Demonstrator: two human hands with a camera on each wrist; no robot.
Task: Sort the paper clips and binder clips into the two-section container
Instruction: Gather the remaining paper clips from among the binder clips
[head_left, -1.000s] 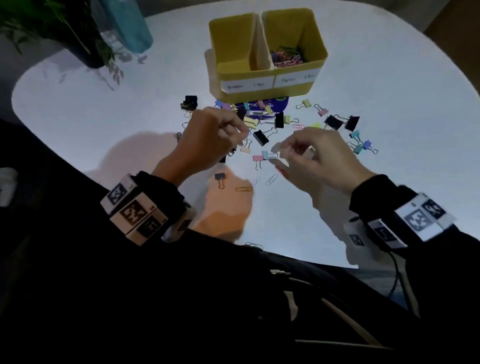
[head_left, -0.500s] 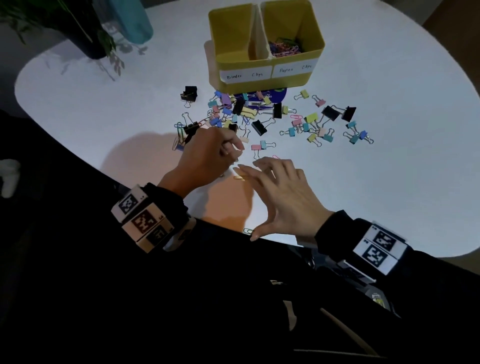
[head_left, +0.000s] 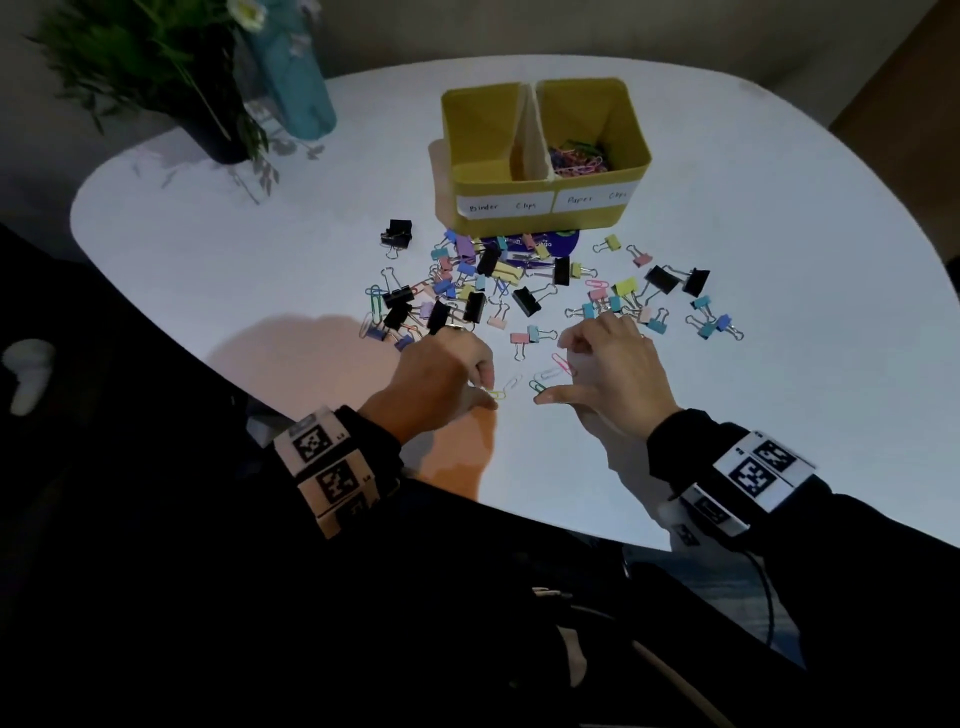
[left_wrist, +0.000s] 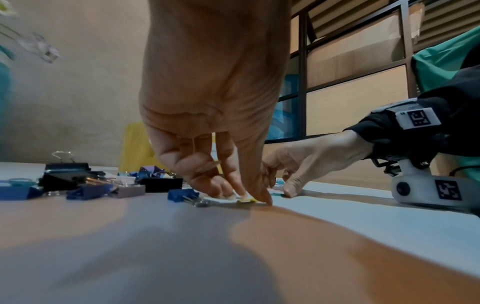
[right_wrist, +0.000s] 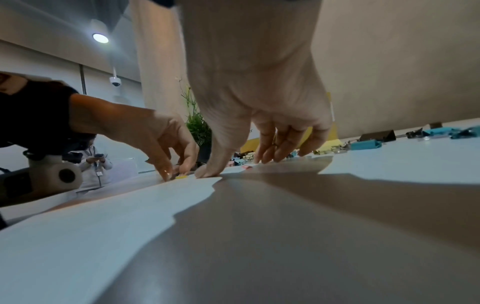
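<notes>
Left hand (head_left: 441, 376) is lying low on the table (head_left: 779, 260), thumb and forefinger pinching a yellow paper clip (head_left: 496, 395) flat against the surface — the left wrist view shows both fingertips (left_wrist: 265, 198) closing on its two ends. Right hand (head_left: 618, 374) is resting beside it, thumb tip pressing on the table at a green paper clip (head_left: 537, 386), the other fingers loosely curved and touching down farther off; nothing is being held in it. Between the two hands four loose paper clips are lying: the yellow, the green, one white (head_left: 511, 383), one pink (head_left: 563, 364), with a second pale one near the pink hard to make out. Just beyond the hands, two small binder clips — one pink, one blue (head_left: 525, 336) — are sitting side by side. Farther out a dense scatter of binder clips (head_left: 483, 283) is spreading before the container, black ones counting about ten, the pastel ones too many and too tangled to count. The yellow two-section container (head_left: 545, 208) is standing at the far side: the section labelled for paper clips is holding a heap of coloured paper clips (head_left: 576, 158), the binder clip section's floor being hidden. One potted plant (head_left: 156, 67) and one teal bottle (head_left: 296, 88) are standing at the far left.
</notes>
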